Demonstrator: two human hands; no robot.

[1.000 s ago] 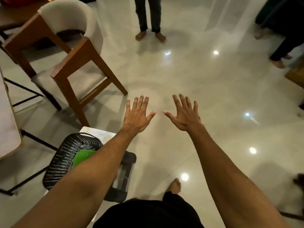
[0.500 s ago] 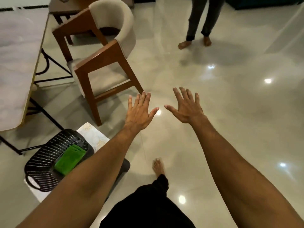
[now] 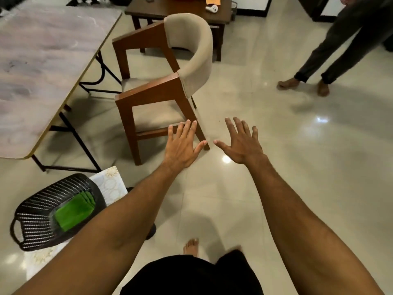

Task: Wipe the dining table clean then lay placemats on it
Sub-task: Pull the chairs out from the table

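The dining table [image 3: 38, 67] with a pale marbled top and black metal legs fills the upper left. Below it, on a low white patterned stool [image 3: 110, 184], sits a black woven basket [image 3: 42, 211] holding a folded green cloth [image 3: 74, 209]. My left hand [image 3: 182, 145] and my right hand [image 3: 240, 143] are stretched out in front of me over the floor, palms down, fingers straight and spread, holding nothing. Both are well to the right of the table and the basket. My left forearm covers the basket's right edge.
A wooden chair [image 3: 163, 81] with a beige cushioned back stands just beyond my left hand, beside the table. Behind it is a dark wooden side table [image 3: 180, 9] with small items. A person's legs [image 3: 331, 47] stand at the upper right on glossy tiled floor.
The view has swung left, bringing more of the dining table, the chair and the basket into sight. Both hands stay outstretched and spread, as before.
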